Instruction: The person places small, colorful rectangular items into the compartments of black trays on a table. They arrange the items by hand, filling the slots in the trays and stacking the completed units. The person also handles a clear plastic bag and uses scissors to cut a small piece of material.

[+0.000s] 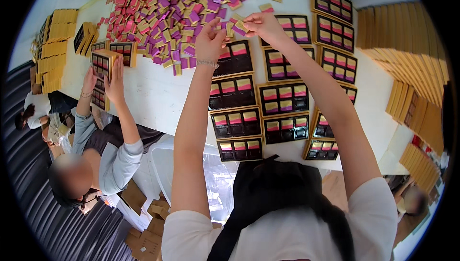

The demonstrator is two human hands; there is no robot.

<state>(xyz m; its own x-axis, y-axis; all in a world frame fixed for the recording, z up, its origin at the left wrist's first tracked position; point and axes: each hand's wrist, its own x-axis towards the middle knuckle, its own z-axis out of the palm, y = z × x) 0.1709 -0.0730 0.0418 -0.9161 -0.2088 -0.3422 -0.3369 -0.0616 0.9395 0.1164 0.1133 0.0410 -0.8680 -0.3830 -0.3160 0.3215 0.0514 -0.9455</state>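
Observation:
Both my hands reach over the far part of the white table, at the edge of a large heap of small wrapped squares (165, 14) in gold with pink or purple. My left hand (209, 43), a bracelet on its wrist, has its fingers closed at a gold wrapped square (229, 30). Just right of it, my right hand (264, 25) pinches a gold-and-purple wrapped square (240, 26). Below them stand columns of gold boxes with black compartment trays. The left column's box (232, 92) has pink-and-gold squares in its back row; a middle box (283, 99) also has purple ones in front.
At the left, a co-worker's hands (114, 81) hold a box upright beside other boxes. Stacked gold boxes stand at far left (55, 45) and right (402, 36). A clear plastic bin (165, 158) and cardboard boxes (148, 237) lie below the table's near edge.

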